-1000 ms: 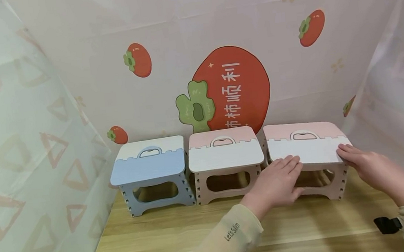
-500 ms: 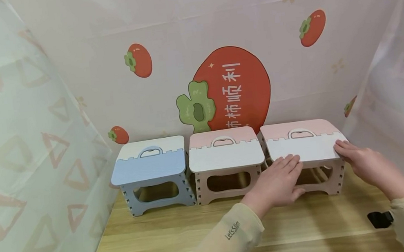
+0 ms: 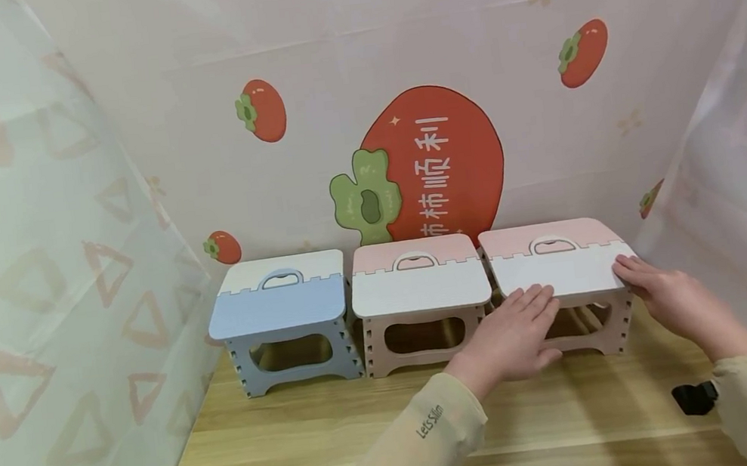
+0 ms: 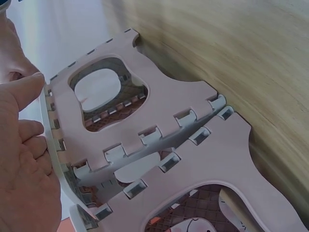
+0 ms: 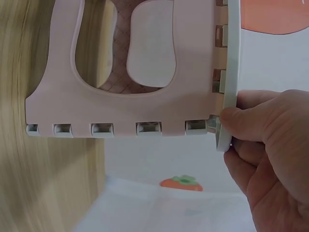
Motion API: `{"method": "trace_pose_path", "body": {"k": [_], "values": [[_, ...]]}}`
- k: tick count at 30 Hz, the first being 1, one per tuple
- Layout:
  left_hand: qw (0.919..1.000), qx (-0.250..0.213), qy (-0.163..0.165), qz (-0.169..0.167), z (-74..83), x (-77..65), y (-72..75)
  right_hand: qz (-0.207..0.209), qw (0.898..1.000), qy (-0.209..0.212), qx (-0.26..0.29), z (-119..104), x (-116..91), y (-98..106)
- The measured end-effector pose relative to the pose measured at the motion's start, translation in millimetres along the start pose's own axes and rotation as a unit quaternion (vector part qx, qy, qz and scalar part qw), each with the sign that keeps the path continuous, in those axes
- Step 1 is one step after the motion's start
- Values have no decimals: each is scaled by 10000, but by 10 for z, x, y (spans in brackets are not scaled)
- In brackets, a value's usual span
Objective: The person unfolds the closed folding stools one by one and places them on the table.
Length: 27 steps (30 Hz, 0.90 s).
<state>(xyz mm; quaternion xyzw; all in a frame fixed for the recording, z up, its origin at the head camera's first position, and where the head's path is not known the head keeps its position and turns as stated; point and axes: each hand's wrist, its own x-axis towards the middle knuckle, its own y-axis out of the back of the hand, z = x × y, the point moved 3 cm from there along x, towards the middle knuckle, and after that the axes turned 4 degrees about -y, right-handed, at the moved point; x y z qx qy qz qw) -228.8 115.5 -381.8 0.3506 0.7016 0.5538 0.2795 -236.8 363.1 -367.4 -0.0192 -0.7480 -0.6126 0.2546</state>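
Three folding step stools stand side by side: a blue-and-white stool (image 3: 279, 307), a pink-and-white stool (image 3: 420, 289) in the middle, and another pink-and-white stool (image 3: 562, 271) on the right. My left hand (image 3: 510, 334) lies with straight fingers across the front left part of the right stool's top, thumb below the front edge. At that stool's right corner is my right hand (image 3: 674, 300). The right wrist view shows the thumb (image 5: 241, 121) against the edge of the top and the other fingers curled round the corner. In the left wrist view, the two pink stools' legs nearly meet.
A wooden table (image 3: 287, 447) carries the stools. Behind them hangs a pale cloth backdrop (image 3: 298, 36) printed with persimmons, and cloth sides (image 3: 68, 318) close in left and right. A black strap (image 3: 695, 398) sticks out by the right sleeve.
The right stool has slid left towards the middle one, its right end turning slightly back. My right hand has moved left with it, while the left hand has stayed nearly in place.
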Motion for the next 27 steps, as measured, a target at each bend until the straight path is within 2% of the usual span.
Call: {"method": "trace_pose_path", "body": {"k": [9,16,21,27], "values": [[9999,-137,-9,-3,-10,0,-8,109,9999,-19,34,26,6,-30],[9997,-262,20,-17,-73,-75,13,36,9999,-56,140,-11,51,-36],[9987,-488,155,55,-187,-193,58,-141,9995,-103,265,-35,34,-28],[9947,-776,614,267,-447,-465,134,-801,9912,-603,865,-33,-28,-27]]}}
